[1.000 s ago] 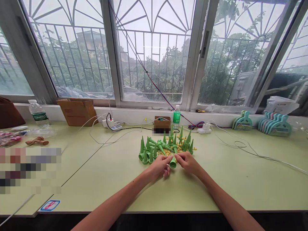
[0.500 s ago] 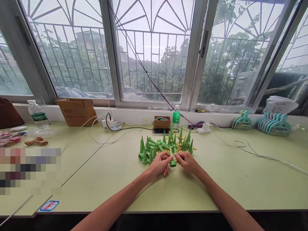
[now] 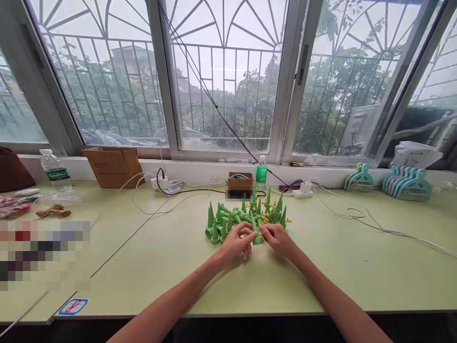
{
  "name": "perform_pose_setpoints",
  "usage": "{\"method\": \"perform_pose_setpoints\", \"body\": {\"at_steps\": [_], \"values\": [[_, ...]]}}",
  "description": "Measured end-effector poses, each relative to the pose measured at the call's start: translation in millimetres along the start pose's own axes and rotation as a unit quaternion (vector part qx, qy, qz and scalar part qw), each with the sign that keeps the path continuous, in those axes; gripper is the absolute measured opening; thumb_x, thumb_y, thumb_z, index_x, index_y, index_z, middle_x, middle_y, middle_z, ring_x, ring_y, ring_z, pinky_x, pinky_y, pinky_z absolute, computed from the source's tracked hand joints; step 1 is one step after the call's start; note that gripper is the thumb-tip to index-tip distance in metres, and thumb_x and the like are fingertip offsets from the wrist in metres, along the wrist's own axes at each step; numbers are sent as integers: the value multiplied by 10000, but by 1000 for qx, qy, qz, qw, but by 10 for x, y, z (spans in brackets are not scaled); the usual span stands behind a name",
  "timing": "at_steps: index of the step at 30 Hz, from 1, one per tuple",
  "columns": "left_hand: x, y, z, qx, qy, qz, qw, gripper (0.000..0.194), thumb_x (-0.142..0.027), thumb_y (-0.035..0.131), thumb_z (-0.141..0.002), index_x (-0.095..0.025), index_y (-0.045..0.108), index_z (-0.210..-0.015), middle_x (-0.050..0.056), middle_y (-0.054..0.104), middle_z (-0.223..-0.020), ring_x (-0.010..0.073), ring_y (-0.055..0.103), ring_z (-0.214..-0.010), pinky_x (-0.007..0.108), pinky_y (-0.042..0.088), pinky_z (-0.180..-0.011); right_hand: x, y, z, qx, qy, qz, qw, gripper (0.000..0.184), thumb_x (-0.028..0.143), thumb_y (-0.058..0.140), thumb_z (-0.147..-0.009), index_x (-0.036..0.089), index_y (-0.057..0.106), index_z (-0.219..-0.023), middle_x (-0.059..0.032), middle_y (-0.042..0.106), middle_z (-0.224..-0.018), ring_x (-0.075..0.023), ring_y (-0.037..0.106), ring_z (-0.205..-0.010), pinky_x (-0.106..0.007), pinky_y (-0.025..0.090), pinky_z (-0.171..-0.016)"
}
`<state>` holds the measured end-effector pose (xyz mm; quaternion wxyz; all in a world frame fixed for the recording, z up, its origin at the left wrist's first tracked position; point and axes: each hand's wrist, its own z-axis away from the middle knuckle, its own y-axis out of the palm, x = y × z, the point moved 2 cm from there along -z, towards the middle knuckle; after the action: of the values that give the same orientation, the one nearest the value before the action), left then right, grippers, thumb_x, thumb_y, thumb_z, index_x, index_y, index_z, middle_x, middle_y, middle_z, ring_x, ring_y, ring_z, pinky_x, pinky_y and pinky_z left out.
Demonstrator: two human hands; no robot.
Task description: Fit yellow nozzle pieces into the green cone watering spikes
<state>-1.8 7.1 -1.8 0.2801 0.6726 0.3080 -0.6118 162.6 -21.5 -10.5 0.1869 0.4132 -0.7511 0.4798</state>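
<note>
Between my hands is a green plant watering spike [image 3: 256, 234], its pointed tip up and leaning a little left, its wide collar toward me. My left hand [image 3: 238, 242] grips it between thumb and fingers from the left side. My right hand [image 3: 276, 238] is closed in a pinch at its right side; whatever sits between those fingertips is too small to make out. Just beyond my hands lies a cluster of green watering spikes [image 3: 214, 233], some standing on their collars, others on their sides. Small yellow valve pieces [image 3: 288, 220] lie among them.
Behind the cluster stand a small brown box [image 3: 240, 180] and a green-labelled bottle [image 3: 262, 172]. Power strips [image 3: 303, 193] and cables run along the window wall. A cardboard box [image 3: 113, 166] is at left; teal hanger-shaped pieces [image 3: 407, 185] stand at right.
The spike in my left hand has tipped, so its open collar end shows less now. My right fingertips have shifted slightly right, and the pile has stayed put.
</note>
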Motion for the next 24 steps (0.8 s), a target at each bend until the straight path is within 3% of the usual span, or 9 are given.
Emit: {"method": "perform_pose_setpoints", "body": {"at_steps": [8, 16, 24], "values": [[-52, -4, 20, -23, 89, -111, 990, 346, -469, 675, -770, -175, 532, -884, -26, 542, -775, 42, 478, -397, 180, 358, -335, -2, 18, -12, 4, 0, 2, 1000, 422, 380, 371, -957, 188, 342, -584, 36, 364, -531, -100, 325, -506, -248, 253, -513], [-34, -9, 19, -63, 174, -254, 949, 141, -306, 623, -826, -175, 574, -845, -2, 562, -829, 52, 455, -504, 187, 404, -463, -8, 8, -2, 13, 5, 12, 1000, 414, 393, 353, -955, 190, 339, -595, 35, 367, -543, -104, 330, -518, -248, 260, -519], [-32, -2, 45, -53, 225, -319, 919, 94, -275, 587, -855, -191, 609, -890, 15, 547, -880, 77, 427, -564, 207, 376, -507, 1, 11, -9, 11, 2, 31, 999, 407, 375, 341, -934, 193, 323, -570, 30, 375, -524, -104, 335, -500, -252, 255, -508]]}}
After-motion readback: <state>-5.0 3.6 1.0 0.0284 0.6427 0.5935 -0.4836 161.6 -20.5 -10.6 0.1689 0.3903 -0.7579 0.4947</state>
